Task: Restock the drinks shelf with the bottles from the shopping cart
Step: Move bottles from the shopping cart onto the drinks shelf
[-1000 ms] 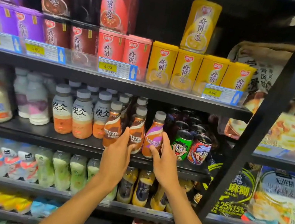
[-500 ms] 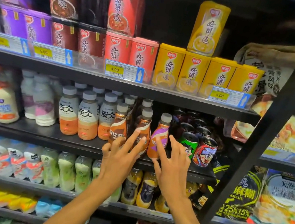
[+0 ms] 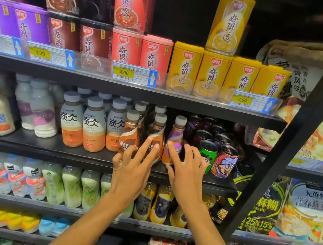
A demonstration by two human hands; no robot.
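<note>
Through the head camera I had both hands up at the front edge of the black metal drinks shelf (image 3: 43, 148), and neither gripped anything. My left hand (image 3: 132, 173) was open with its fingers spread. Its longest fingers (image 3: 146, 147) lay against the middle brown-labelled coffee bottle (image 3: 158, 131), a small grey-capped plastic one. The left brown-labelled coffee bottle (image 3: 129, 136) stood upright just beside it, partly behind my bent smaller fingers; I could not tell whether they touched it. My right hand (image 3: 186, 176) was likewise splayed open, its forefinger tip resting on the purple-labelled coffee bottle (image 3: 175, 137), upright at the right end of the trio. All three stood at the shelf's front. They were between a row of orange-and-grey milk-tea bottles (image 3: 93, 127) on the left and, on the right, a green cartoon-printed can (image 3: 207, 154) and a red cartoon-printed can (image 3: 224, 162). Overhead, yellow porridge tubs (image 3: 212, 73) lined the upper shelf (image 3: 36, 70) behind yellow price tags (image 3: 123, 72).
</note>
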